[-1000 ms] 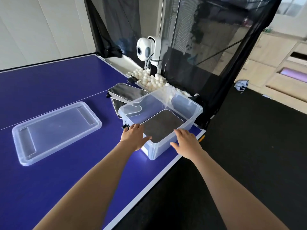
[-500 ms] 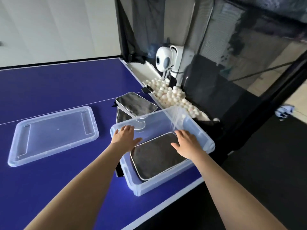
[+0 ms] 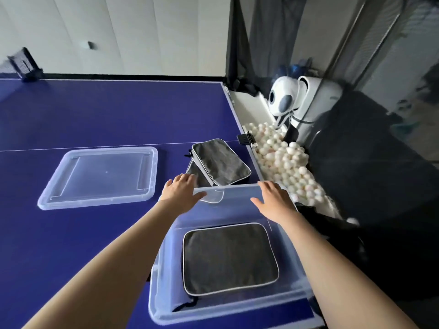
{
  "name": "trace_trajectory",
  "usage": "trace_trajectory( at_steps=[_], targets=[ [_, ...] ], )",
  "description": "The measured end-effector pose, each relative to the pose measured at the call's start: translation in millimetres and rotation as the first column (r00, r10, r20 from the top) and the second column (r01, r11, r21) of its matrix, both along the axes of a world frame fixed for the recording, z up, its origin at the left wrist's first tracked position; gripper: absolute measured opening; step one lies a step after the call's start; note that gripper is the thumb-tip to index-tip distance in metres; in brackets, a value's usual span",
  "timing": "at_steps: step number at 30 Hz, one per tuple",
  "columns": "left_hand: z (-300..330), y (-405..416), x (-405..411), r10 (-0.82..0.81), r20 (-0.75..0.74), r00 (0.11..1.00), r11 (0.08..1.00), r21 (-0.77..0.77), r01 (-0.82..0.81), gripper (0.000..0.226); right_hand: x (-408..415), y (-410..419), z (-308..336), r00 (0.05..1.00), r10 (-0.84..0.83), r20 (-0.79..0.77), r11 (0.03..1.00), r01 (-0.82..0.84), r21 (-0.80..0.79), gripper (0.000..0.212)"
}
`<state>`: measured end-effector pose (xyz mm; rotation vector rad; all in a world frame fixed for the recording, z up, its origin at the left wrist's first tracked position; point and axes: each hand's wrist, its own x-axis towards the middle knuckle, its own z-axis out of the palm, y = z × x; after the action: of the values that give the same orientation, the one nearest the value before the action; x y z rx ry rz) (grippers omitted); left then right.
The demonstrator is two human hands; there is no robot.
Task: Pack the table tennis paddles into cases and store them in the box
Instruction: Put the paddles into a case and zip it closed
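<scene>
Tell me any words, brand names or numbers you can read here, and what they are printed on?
None can be read.
The cases, box and lid show no print.
The ball machine shows only dark patches, no letters.

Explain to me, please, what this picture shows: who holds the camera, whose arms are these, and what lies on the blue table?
The camera sits on a person's head and looks down, so the arms are that person's own. The left hand and right hand reach over the far rim of a clear plastic box; both are open and hold nothing. One grey paddle case lies inside the box. Two more cases lie stacked behind it on the table tennis table. The box lid lies to the left. White balls fill a tray beside the table.
</scene>
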<state>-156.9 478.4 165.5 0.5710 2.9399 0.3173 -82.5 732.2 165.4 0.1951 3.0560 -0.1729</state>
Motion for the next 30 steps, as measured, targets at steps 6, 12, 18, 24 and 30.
trace_trajectory(
  at_steps=[6, 12, 18, 24, 30],
  targets=[
    [-19, 19, -76, 0.099, 0.061, 0.993, 0.994, 0.039, -0.101, 0.062, -70, 29, -12, 1.000, -0.017, 0.022, 1.000, 0.017, -0.007, 0.052],
    [-53, 49, -128, 0.227, 0.260, 0.939, 0.947, 0.165, -0.275, 0.070, -131, 51, -32, 0.994, -0.093, 0.054, 0.989, 0.099, -0.113, 0.059],
    [-95, 74, -171, 0.334, 0.518, 0.787, 0.753, 0.355, -0.553, 0.067, -196, 59, -60, 0.983, -0.121, 0.137, 0.951, 0.154, -0.268, 0.061],
    [-137, 87, -199, 0.401, 0.714, 0.573, 0.538, 0.322, -0.779, 0.066, -258, 62, -100, 0.966, -0.135, 0.219, 0.887, 0.216, -0.408, 0.066],
    [-154, 108, -212, 0.456, 0.750, 0.478, 0.384, 0.319, -0.867, 0.058, -292, 64, -137, 0.928, -0.169, 0.333, 0.794, 0.328, -0.512, 0.072]
  ],
)
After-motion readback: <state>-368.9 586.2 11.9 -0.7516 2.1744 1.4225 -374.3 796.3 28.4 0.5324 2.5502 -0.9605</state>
